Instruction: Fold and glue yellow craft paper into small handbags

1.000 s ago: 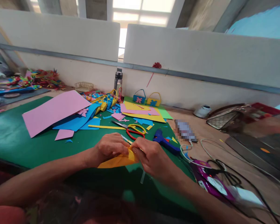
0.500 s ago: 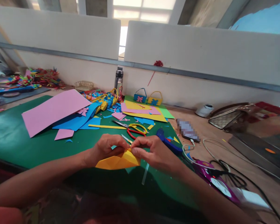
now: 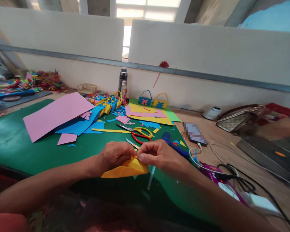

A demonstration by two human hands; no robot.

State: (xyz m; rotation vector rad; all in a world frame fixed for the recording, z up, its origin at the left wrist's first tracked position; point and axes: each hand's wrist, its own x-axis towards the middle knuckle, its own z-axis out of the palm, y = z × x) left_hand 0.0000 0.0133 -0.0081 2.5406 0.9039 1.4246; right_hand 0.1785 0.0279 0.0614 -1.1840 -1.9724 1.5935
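Note:
A folded piece of yellow craft paper (image 3: 125,170) is held low over the near part of the green cutting mat (image 3: 45,154). My left hand (image 3: 114,156) is closed on its top edge from the left, and my right hand (image 3: 157,156) pinches the same edge at the right. The fingertips of both hands almost meet, and what lies right between them is partly hidden. Just beyond the hands are scissors (image 3: 141,134) with red and yellow handles and a pale blade tip (image 3: 132,143). Beside my right hand lies a dark blue tool (image 3: 174,145), its front partly covered.
Pink sheets (image 3: 59,114) and blue sheets (image 3: 83,124) lie at the left. Small finished paper bags (image 3: 145,101) stand by the wall near a bottle (image 3: 122,82). At the right are a phone (image 3: 194,133), a purple power strip (image 3: 209,169), cables and a handbag (image 3: 239,119).
Both hands and the yellow paper have shifted slightly right and down in the view. The grip on the paper stays much the same.

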